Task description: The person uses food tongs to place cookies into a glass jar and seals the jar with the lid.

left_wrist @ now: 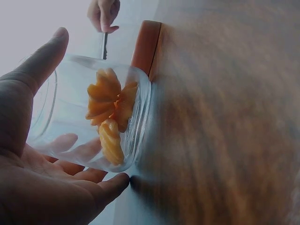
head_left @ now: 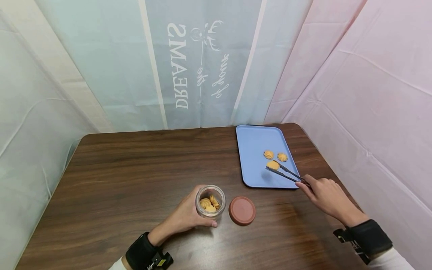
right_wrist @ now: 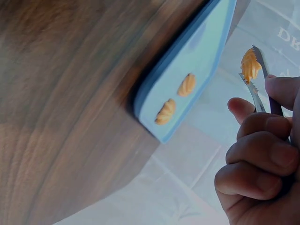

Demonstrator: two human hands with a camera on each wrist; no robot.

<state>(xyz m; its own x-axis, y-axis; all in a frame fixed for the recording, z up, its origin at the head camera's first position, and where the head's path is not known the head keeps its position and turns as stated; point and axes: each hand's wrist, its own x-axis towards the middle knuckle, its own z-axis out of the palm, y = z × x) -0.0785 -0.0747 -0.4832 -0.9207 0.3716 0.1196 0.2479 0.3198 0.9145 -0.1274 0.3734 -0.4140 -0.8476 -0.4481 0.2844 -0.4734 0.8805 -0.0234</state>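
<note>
Currently hands grip jar & tongs w/ cookie.

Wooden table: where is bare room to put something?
Widest: from the left hand and glass jar to the left edge of the wooden table. Smaller: between the reddish lid and right hand, in front of the blue tray. Crowded: between jar and lid, and the tray around its cookies, below the tongs.
</note>
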